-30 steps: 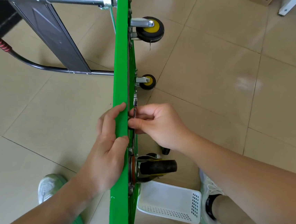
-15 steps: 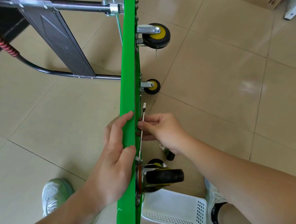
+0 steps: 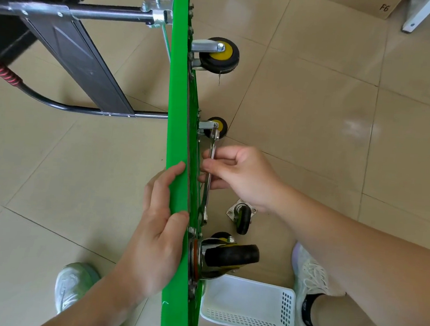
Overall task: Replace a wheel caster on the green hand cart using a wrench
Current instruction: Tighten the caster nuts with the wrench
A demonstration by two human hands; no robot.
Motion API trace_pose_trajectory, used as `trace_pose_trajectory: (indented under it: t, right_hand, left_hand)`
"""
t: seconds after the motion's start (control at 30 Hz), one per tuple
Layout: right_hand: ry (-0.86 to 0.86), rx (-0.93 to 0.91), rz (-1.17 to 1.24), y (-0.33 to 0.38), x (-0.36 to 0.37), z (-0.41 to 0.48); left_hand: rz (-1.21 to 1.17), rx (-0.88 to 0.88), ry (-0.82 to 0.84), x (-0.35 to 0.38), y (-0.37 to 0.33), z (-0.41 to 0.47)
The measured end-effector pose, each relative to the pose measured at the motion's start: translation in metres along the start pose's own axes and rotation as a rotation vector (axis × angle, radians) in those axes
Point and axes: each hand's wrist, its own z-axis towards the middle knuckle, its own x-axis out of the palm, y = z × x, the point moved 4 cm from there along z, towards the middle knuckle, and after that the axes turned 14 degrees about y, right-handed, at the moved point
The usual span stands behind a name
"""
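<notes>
Right fingers (image 3: 217, 167) pinching wrench (image 3: 206, 199), beside cart (image 3: 181, 107)

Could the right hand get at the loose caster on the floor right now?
Probably yes: the loose caster lies on bare floor just by the right hand, nothing between. But that hand holds the wrench, so it must drop it first.

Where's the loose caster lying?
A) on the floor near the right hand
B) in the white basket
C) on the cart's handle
A: the loose caster lies on the floor beside the right hand, outside the basket.
</notes>
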Motion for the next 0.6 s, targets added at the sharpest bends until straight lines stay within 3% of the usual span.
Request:
trace_pose_trajectory:
  t: [0.27,0.6]
  right_hand:
    - [0.065,0.016,-0.028,0.002,0.012,-0.019]
    - [-0.006,-0.015,-0.074,-0.002,0.026,-0.019]
  left_hand:
    - [0.008,-0.011,-0.004,0.0,-0.001,0.001]
    - [-0.005,-0.011,-0.012,0.001,-0.003,0.0]
